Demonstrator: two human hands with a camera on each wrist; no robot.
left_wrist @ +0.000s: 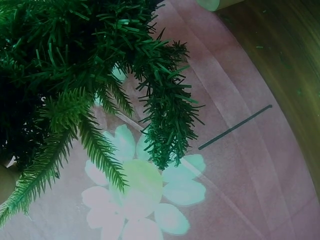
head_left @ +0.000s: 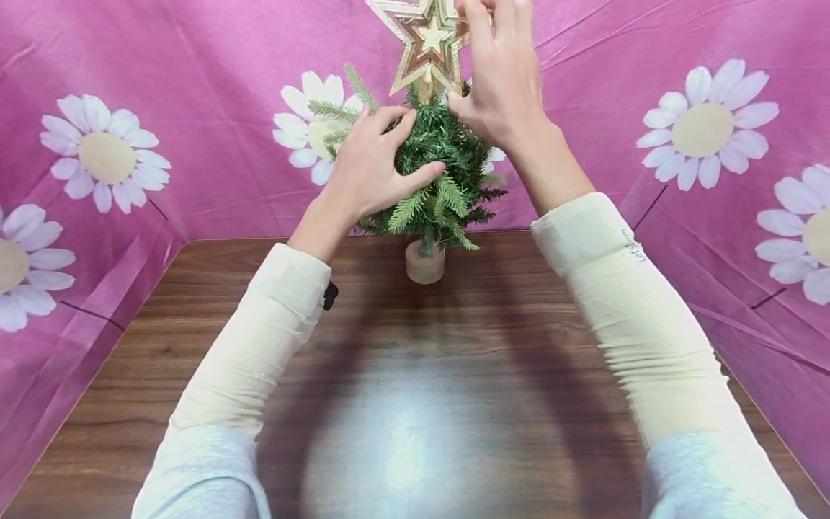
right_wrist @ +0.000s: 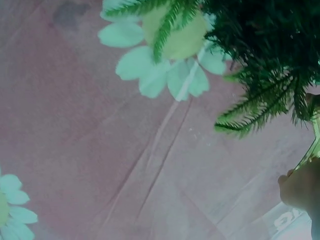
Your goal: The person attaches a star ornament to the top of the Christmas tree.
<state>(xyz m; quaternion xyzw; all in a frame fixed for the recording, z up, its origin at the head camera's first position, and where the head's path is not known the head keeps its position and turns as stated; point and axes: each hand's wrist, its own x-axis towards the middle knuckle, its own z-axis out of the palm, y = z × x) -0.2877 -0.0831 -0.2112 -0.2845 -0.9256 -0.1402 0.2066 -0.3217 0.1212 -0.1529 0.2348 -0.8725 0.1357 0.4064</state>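
A small green artificial fir tree stands on a round wooden base at the far edge of the wooden table. A layered gold and white star sits on a stick at its top. My left hand grips the branches on the tree's left side, fingers curled into the needles. My right hand holds the star's right side at the treetop. The left wrist view shows only hanging branches. In the right wrist view a fingertip touches the star's edge beside the branches.
A pink cloth with white daisies walls in the table at the back and both sides. A small black object pokes out beside my left sleeve. The near half of the table reflects a bright light.
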